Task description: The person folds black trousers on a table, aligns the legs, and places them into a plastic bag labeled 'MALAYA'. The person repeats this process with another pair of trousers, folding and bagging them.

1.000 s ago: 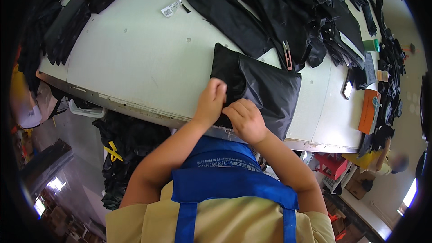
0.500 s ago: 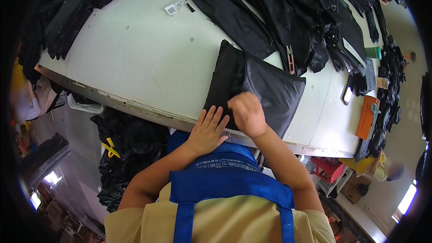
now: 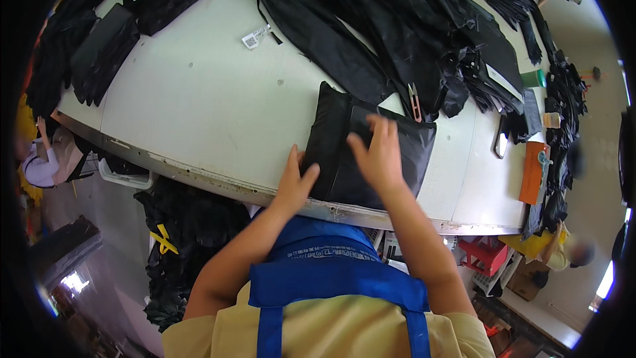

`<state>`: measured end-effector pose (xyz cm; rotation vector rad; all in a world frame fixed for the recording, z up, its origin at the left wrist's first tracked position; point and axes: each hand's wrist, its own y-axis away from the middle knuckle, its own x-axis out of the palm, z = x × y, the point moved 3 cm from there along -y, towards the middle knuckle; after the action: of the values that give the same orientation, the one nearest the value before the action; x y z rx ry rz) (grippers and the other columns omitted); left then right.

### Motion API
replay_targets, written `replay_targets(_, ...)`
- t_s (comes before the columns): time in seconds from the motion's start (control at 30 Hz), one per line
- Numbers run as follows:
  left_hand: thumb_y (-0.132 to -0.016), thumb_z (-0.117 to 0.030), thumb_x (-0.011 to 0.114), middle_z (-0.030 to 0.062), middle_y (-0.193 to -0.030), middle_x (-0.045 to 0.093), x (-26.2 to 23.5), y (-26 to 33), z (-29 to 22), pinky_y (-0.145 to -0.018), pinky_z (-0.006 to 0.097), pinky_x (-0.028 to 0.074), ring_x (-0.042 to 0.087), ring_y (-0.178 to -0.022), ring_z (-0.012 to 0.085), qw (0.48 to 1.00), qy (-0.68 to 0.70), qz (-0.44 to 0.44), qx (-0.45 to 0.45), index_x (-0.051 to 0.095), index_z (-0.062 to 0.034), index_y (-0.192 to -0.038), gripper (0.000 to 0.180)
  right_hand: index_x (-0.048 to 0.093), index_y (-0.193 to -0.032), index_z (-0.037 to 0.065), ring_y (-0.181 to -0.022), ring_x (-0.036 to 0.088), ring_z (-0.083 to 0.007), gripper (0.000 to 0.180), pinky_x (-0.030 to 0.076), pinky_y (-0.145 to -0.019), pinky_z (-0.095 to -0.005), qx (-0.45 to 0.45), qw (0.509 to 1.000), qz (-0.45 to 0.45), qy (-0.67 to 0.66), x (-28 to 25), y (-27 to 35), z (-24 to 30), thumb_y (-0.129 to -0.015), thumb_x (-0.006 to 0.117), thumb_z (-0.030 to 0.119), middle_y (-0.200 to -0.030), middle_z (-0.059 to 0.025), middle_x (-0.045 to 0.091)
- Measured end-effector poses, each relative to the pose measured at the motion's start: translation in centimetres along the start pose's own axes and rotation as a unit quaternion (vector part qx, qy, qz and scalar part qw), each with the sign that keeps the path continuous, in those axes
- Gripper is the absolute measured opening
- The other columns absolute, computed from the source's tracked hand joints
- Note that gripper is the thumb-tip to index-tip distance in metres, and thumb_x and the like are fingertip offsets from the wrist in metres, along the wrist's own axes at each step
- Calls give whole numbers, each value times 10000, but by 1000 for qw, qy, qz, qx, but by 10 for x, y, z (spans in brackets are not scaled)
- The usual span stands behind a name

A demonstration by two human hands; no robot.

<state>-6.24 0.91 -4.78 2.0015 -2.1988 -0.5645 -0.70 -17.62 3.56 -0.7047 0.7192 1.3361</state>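
Observation:
A black folded fabric pouch (image 3: 334,149), flat and roughly rectangular, lies at the near edge of the pale table (image 3: 199,99). My left hand (image 3: 295,181) is at the pouch's left edge, thumb and fingers apart, holding nothing. Over the middle of the pouch is my right hand (image 3: 381,152), its fingers spread and slightly blurred; whether it touches the fabric I cannot tell. Thread snips (image 3: 415,105) with pink handles lie just beyond the pouch's far right side, beside a heap of black fabric (image 3: 391,26).
A white tag (image 3: 254,38) lies at the table's far side. To the right are a phone (image 3: 501,142), an orange box (image 3: 532,172) and a green-lidded cup (image 3: 534,79). A bin of black cloth (image 3: 192,225) stands below the left edge. Other people work at both sides.
My right hand has gone from a closed shape near the pouch's front to spread fingers farther over it. My left hand has turned from lying flat to standing on edge at the left side.

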Motion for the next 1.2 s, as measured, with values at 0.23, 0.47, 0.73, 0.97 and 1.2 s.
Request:
replay_targets(0.23, -922, -345, 513, 122, -1369, 371, 33, 6, -124, -1040, 382, 332, 377, -1271, 245, 924, 174, 334, 62, 237, -85, -1494, 686, 211, -1419, -63, -1182, 479, -371, 1142, 401, -993, -454, 86, 988, -20, -129, -82, 63, 37, -597, 884, 354, -1281, -269, 444)
replay_targets(0.47, -920, -295, 566, 166, -1352, 439, 38, 47, -211, -1096, 401, 260, 404, -1273, 311, 846, 101, 348, 392, 407, 20, -1362, 565, 313, -1395, -67, -1018, 628, -260, 835, 509, -911, -357, 156, 810, -137, -548, -197, 131, -7, -618, 577, 88, -1168, -204, 589)
replay_targets(0.73, -1003, -298, 427, 100, -1253, 547, -5, 0, 6, -952, 344, 437, 553, -1101, 192, 930, 160, 243, -225, 366, -33, -1400, 481, 495, -1262, -6, -995, 631, -247, 486, 512, -884, -372, 414, 665, -52, -619, -44, 195, -182, -862, 516, 269, -1153, -139, 622)
replay_targets(0.97, -987, -252, 469, 118, -1295, 500, 8, 11, -5, -982, 334, 403, 482, -1180, 188, 913, 209, 283, -208, 327, -32, -1397, 486, 389, -1341, 45, -1020, 603, -222, 689, 522, -864, -362, 368, 687, -12, -627, -44, 207, -175, -785, 741, 249, -1172, -109, 584)
replay_targets(1.2, -887, -247, 617, 162, -1364, 428, 34, 25, -46, -976, 448, 458, 527, -1181, 284, 884, 225, 371, -172, 112, -126, -1468, 779, 257, -1442, 108, -1117, 534, -240, 866, 450, -953, -412, 364, 626, -91, -684, -33, 287, -157, -741, 763, 170, -1271, -90, 511)
